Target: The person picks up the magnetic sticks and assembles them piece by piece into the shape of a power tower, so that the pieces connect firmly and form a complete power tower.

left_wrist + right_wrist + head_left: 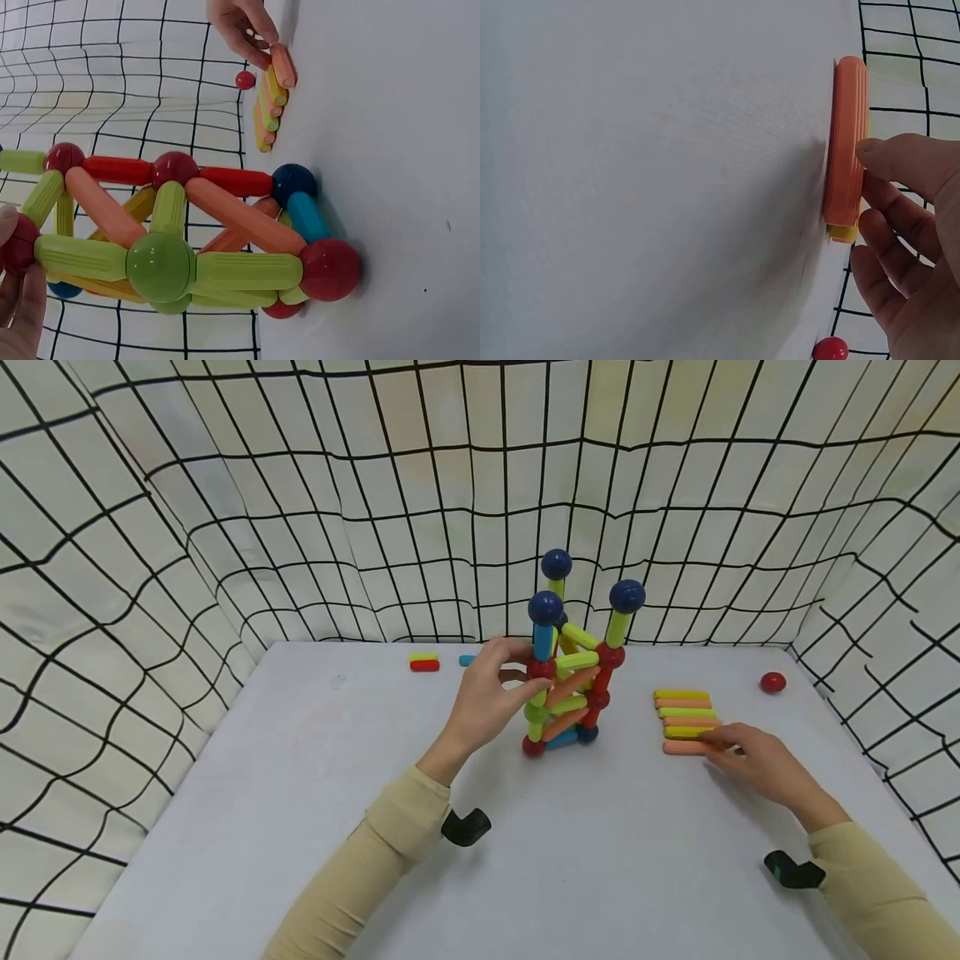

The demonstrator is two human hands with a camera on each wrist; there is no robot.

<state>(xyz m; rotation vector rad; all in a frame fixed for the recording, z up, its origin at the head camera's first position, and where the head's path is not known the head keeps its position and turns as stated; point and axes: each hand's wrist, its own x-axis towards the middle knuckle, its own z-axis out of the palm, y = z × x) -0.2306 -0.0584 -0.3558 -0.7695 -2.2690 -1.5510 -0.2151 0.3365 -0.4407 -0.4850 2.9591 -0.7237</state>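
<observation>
A tower of coloured magnetic-type rods (pixel 576 660) and balls stands on the white table, with dark blue balls (pixel 627 597) at its top. My left hand (pixel 486 689) grips it at an upper red ball (pixel 20 244), thumb and fingers around that ball. Lower down, a green ball (pixel 160 266) joins two lime rods. To the right, my right hand (pixel 761 764) pinches the end of an orange rod (pixel 846 142), the nearest in a row of loose rods (pixel 686 713). The thumb lies against that rod; the index fingertip is partly hidden behind it.
A lone red ball (pixel 772 682) lies at the back right. Behind the tower's left side are a red rod (pixel 425 666), a lime rod (pixel 423 656) and a partly hidden blue rod (pixel 467 660). Black netting (pixel 420 514) over white cloth borders the table's back and sides.
</observation>
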